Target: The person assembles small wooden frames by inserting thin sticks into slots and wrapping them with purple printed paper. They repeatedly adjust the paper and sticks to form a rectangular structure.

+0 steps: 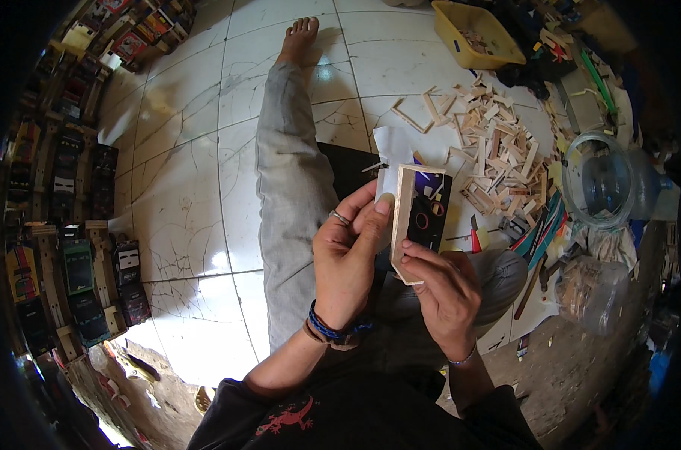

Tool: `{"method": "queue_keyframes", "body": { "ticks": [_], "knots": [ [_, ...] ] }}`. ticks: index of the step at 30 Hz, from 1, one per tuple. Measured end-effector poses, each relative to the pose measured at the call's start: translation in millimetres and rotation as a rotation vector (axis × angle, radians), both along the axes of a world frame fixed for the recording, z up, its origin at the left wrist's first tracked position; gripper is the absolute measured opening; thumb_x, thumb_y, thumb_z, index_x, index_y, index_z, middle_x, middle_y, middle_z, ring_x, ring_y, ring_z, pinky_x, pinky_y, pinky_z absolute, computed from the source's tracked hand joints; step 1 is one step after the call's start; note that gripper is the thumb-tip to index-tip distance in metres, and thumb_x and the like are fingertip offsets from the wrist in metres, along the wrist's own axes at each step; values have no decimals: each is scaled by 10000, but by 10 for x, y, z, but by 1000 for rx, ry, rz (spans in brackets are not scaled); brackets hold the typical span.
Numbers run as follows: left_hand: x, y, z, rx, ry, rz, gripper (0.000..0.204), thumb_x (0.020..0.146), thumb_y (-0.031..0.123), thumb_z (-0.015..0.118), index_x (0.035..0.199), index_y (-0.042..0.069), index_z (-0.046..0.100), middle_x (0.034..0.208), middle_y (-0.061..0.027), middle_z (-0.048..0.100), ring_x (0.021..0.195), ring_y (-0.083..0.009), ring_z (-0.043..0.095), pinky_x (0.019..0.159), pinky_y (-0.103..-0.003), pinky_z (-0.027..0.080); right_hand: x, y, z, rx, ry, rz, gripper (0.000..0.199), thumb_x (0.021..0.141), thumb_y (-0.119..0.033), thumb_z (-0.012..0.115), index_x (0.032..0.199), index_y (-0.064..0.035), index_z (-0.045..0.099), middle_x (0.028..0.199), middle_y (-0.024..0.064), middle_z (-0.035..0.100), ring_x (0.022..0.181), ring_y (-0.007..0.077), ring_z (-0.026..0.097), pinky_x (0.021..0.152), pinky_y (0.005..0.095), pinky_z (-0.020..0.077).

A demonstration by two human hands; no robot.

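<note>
both forearms raised; left hand (345, 259) and right hand (444, 289) curled closed, fingers pinching.

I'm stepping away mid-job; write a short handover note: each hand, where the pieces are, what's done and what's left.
Left hand: grips the wooden frame from the left, fingers along its light strip.
Right hand: pinches the frame's bottom corner.
The frame, with a dark printed panel inside, is held upright over the lap.
Loose wooden sticks lie piled on the tile floor to the right, a yellow tray beyond them.
Done: frame strips already surround the panel; rows of similar framed pieces stand at left.
Left: whether every joint is fixed cannot be told; check them.
</note>
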State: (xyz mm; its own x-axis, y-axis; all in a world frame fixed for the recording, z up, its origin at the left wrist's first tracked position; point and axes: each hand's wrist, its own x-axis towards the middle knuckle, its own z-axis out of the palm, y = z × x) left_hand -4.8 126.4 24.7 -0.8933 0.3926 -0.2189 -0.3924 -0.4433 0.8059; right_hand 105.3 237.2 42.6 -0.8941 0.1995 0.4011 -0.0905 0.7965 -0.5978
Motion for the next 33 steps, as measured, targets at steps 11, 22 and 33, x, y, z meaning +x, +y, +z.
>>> {"method": "queue_keyframes", "body": {
  "ticks": [11, 22, 33],
  "knots": [
    [-3, -7, 5, 18, -15, -5, 342, 1019, 73, 622, 1343, -30, 582, 1169, -89, 722, 1035, -98, 659, 900, -240, 516, -3, -1, -37, -151, 45, -12, 287, 830, 11, 736, 1109, -44, 698, 1201, 97, 731, 1045, 200, 712, 840, 356, 519],
    [-136, -129, 214, -405, 951, 354, 274, 921, -132, 628, 1178, -48, 581, 1220, -271, 683, 1198, -332, 664, 1007, -408, 536, 108, 154, -185, -1748, 236, 140, 350, 1029, -362, 587, 1369, -277, 575, 1377, -136, 623, 946, 4, 537, 780, 277, 365],
    [-324, -312, 351, -648, 1351, 401, 259, 816, -65, 780, 1014, 36, 647, 1115, -179, 749, 1120, -341, 711, 1015, -472, 528, 112, 169, -342, -2040, 218, 351, 348, 1036, -342, 581, 1376, -274, 562, 1304, -148, 663, 961, -11, 529, 787, 285, 366]
  ]
}}
